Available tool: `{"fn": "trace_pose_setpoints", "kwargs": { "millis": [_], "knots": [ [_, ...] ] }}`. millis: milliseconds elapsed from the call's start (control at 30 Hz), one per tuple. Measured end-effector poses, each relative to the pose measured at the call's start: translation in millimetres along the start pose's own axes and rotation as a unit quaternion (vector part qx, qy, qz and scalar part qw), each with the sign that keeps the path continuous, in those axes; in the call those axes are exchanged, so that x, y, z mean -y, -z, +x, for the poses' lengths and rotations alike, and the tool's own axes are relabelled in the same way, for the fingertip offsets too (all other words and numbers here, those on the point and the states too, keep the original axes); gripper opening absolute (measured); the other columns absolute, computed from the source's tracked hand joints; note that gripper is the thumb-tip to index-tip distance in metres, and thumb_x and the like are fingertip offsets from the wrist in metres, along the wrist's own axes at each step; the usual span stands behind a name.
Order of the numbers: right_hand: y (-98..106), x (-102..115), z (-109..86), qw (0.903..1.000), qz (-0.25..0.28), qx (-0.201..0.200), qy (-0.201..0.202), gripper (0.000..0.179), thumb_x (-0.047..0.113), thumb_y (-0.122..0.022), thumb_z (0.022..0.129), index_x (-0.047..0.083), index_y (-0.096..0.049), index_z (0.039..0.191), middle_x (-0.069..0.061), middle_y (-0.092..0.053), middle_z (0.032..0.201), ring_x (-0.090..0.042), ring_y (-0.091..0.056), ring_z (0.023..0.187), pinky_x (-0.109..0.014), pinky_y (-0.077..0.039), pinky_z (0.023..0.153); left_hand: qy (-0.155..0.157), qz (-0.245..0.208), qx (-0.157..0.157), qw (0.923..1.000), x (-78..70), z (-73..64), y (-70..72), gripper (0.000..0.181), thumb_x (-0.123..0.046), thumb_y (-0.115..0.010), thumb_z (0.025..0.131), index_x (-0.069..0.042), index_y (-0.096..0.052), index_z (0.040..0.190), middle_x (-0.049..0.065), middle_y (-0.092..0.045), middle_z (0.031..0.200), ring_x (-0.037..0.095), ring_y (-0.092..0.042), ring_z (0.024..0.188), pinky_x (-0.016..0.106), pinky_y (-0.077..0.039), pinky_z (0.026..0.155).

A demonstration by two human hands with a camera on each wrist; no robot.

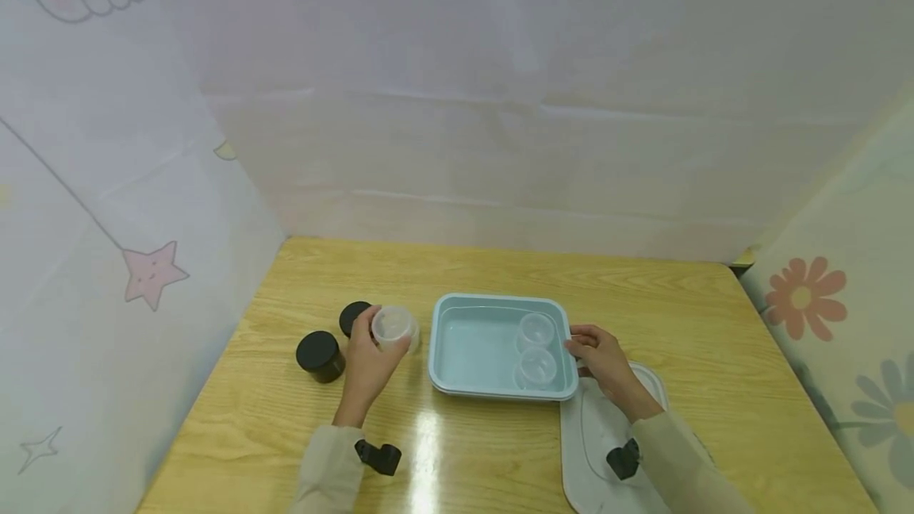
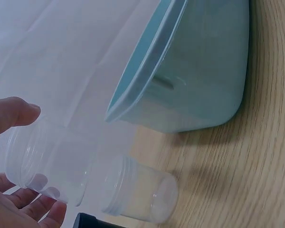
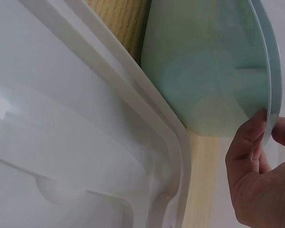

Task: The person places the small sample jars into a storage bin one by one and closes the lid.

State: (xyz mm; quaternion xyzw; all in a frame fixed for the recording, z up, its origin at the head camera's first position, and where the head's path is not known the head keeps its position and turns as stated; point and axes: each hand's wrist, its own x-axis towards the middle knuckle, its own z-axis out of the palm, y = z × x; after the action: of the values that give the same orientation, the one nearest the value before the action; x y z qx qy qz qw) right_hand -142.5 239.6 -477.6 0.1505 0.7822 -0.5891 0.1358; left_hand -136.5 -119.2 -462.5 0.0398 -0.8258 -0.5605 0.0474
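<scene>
Sitting between curled left fingers [image 2: 23,197] and thumb [image 2: 16,113] is a clear cup [image 2: 61,159]; right fingers [image 3: 247,137] pinch the blue tub's rim [image 3: 275,80].

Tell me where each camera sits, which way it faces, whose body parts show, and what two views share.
Head: worn on the head, facing forward and down at the wooden table; left hand, right hand and sleeves show.
Left wrist: on that wrist, facing past the fingers to the held clear plastic jar, second jar and light-blue bin; left thumb and fingers show.
Right wrist: on that wrist, facing the white plastic lid and bin wall; right hand shows, pinching the rim.
Shared: both wrist views show the bin's outside.
</scene>
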Motion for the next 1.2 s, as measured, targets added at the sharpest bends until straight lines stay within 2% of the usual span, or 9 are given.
{"fn": "trace_pose_setpoints", "kwargs": {
  "millis": [300,500,633,933,1200],
  "knots": [
    [-1,0,0.5,1.0,0.003,-0.003,-0.004,0.043,0.011,-0.055,0.096,-0.005,-0.043,0.134,-0.003,-0.057,0.099,-0.009,-0.059,0.078,-0.027,-0.055,0.062,0.012,0.0,0.01,0.9999,-12.7,9.1,-12.6,0.07,-0.019,-0.072,0.081,-0.005,-0.038,0.14,0.018,-0.044,0.134,0.036,-0.05,0.116,0.053,-0.047,0.089],
    [-1,-1,0.6,1.0,0.005,-0.006,-0.005,0.042,0.01,-0.055,0.096,-0.005,-0.043,0.133,-0.002,-0.057,0.097,-0.009,-0.058,0.078,-0.026,-0.054,0.061,0.013,-0.006,0.024,0.9996,-22.3,15.7,-27.8,0.07,-0.02,-0.073,0.08,-0.006,-0.039,0.14,0.016,-0.046,0.134,0.033,-0.051,0.114,0.05,-0.047,0.088],
    [-2,-2,1.1,0.9999,0.005,-0.008,-0.006,0.043,0.01,-0.055,0.096,-0.005,-0.043,0.134,-0.003,-0.058,0.098,-0.009,-0.058,0.077,-0.026,-0.054,0.061,0.004,-0.013,0.038,0.9992,-27.1,17.2,-40.2,0.07,-0.02,-0.072,0.08,-0.005,-0.039,0.139,0.018,-0.046,0.134,0.035,-0.052,0.113,0.051,-0.049,0.086],
    [-2,0,-1.6,0.9999,0.007,-0.007,-0.003,0.043,0.011,-0.055,0.096,-0.005,-0.043,0.133,-0.003,-0.058,0.098,-0.01,-0.058,0.076,-0.026,-0.054,0.06,-0.037,-0.018,0.06,0.9973,-32.1,19.8,-61.9,0.07,-0.017,-0.073,0.079,0.0,-0.038,0.138,0.02,-0.048,0.131,0.036,-0.053,0.113,0.053,-0.046,0.091],
    [-2,0,-2.9,0.9999,0.004,-0.009,0.002,0.042,0.01,-0.055,0.095,-0.006,-0.044,0.132,-0.003,-0.058,0.096,-0.01,-0.057,0.075,-0.025,-0.052,0.059,-0.037,-0.005,0.091,0.9951,-36.9,30.4,-78.8,0.071,-0.02,-0.074,0.079,-0.003,-0.039,0.138,0.017,-0.049,0.128,0.034,-0.054,0.11,0.05,-0.049,0.086]
  ]
}}
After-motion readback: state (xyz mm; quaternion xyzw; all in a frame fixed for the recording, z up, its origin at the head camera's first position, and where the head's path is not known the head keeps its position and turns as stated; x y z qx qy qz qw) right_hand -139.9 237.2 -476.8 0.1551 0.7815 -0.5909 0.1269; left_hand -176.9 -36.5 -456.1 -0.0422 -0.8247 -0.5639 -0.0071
